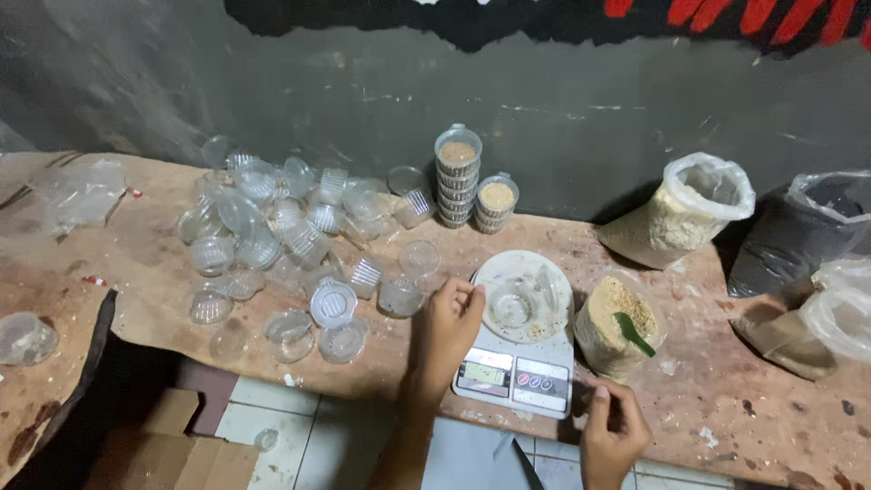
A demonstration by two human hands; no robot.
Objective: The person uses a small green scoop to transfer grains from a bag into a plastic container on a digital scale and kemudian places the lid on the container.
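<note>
1. Nearest, at the front edge of the bench [136, 263], the right hand [613, 426] rests with fingers curled narrow, pinching nothing I can make out.
2. The left hand [451, 319] reaches just past the front edge, fingertips closed on the left rim of the small clear cup [511, 304] sitting on the round white plate of the kitchen scale [517, 340].
3. To do this well, I judge the cup should sit centred on the plate and the fingers should lift off before the display is read, since any touch skews the weight.
4. Just right of the scale stands an open clear bag of tan grain [610, 325] with a green scoop [632, 332] stuck in it; small scoops would help avoid spilling.
5. Left of the scale, across the middle of the bench, lies a loose heap of empty clear cups and lids [281, 236].
6. Toward the back edge, against the dark wall, stands a stack of filled, lidded cups [457, 177], with a shorter stack [496, 201] touching its right side.
7. At the back right stand a pale bag of grain [685, 213], a dark bag [798, 231] and a clear bag [839, 308] at the right edge.
8. No readable labels show on the bags.
</note>
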